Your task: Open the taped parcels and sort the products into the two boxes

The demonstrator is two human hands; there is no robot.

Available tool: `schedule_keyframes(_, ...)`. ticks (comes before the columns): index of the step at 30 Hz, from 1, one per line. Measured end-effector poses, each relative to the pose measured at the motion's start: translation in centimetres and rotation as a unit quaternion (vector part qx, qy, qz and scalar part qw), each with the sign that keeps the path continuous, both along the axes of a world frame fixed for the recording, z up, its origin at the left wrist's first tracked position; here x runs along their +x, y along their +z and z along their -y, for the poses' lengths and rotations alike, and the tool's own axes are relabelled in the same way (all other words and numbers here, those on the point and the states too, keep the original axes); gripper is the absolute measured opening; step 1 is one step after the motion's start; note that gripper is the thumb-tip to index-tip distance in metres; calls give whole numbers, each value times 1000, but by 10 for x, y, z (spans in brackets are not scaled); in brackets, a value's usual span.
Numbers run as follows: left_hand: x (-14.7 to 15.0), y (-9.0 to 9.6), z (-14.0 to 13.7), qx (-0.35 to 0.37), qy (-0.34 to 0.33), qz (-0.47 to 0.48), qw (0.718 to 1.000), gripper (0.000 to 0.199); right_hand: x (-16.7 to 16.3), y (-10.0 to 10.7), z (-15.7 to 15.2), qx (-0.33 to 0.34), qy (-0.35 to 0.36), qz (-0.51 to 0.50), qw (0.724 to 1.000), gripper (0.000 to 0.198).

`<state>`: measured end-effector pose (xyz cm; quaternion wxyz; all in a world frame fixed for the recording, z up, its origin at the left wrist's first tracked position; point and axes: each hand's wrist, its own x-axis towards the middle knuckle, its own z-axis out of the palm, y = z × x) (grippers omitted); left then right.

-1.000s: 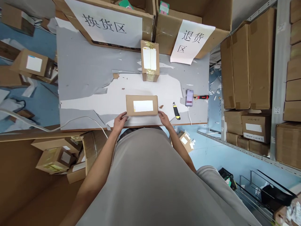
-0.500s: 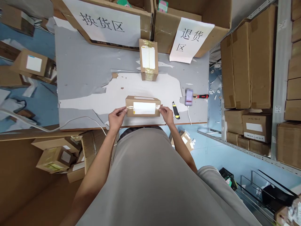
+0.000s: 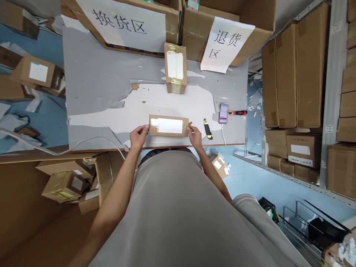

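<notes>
A long cardboard box [image 3: 168,134] with a white label on its upper face rests at the front of the table, between my two hands. My left hand [image 3: 138,136] pinches its left end with thumb and fingertips. At the right end, my right hand [image 3: 195,135] grips the box in the same way, fingers bent. Right of that hand lies a yellow and black box cutter [image 3: 207,129]. A phone [image 3: 223,113] with a white cable is farther right, beside a red and black handled tool [image 3: 239,112] whose head is hidden.
A taped, labelled carton [image 3: 175,68] stands behind on the table [image 3: 94,85]. Two large open boxes with paper signs [image 3: 125,24] line the back. A deep carton [image 3: 25,207] holding parcels is at lower left. Shelves of boxes [image 3: 310,74] stand right.
The box has turned between my hands, so its labelled face now points more upward and the far strip of paper is out of sight. Both hands keep their hold.
</notes>
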<state>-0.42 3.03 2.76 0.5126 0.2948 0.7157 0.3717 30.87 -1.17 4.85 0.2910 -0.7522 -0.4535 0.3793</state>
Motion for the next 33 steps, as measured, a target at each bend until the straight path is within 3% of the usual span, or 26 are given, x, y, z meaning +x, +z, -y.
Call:
schedule_keyframes(8, -9, 4, 21, 12, -25, 0, 1000, 65, -3, 6, 28, 13, -50, -71, 996, 54)
schedule_keyframes(12, 7, 20, 26, 90, -99, -48, 990, 64, -3, 5, 25, 16, -46, -76, 996, 52)
schedule_keyframes(17, 47, 56, 28, 197, -222, -72, 952, 57, 27, 5, 23, 1, -99, -17, 995, 56)
schedule_keyframes(20, 64, 74, 24, 205, -305, -35, 929, 62, 49, 5, 23, -10, -112, 14, 994, 59)
schedule_keyframes(23, 68, 84, 19, 183, -348, -48, 918, 64, 58, 6, 22, -21, -109, 35, 993, 60)
schedule_keyframes(28, 55, 78, 10, 160, -315, -51, 934, 52, 47, 9, 20, -8, -90, 44, 995, 57)
schedule_keyframes(31, 46, 66, 10, 97, -271, -77, 954, 35, 34, 12, 18, -1, -64, 75, 995, 56)
schedule_keyframes(33, 42, 58, 11, 48, -248, -113, 961, 33, 24, 14, 15, -1, -43, 106, 993, 53)
